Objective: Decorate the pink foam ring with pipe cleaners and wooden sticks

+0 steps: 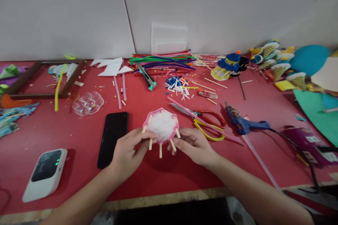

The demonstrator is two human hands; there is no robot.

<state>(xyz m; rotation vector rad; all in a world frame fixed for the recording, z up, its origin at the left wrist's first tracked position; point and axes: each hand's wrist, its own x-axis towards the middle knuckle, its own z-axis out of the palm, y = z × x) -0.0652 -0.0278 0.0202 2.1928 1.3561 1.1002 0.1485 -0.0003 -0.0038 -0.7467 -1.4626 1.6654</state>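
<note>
Between my two hands is a small round craft piece [161,126] with a fluffy white middle, a pink fuzzy rim and several short wooden sticks poking out around its edge. My left hand [132,147] pinches its left side, thumb below and fingers behind. On the other side my right hand [194,146] grips the lower right edge by a stick. The piece is held above the red table, tilted so its white face shows. Scissors [208,121] with red and yellow handles lie just beyond my right hand, a pink pipe cleaner [227,133] across them.
A black phone [113,139] and a white device [45,174] lie left. On the right are a blue glue gun [245,121] with its cord and a purple can [306,144]. Behind sit a utility knife [146,76], coloured pipe cleaners [163,61] and cut scraps [178,85].
</note>
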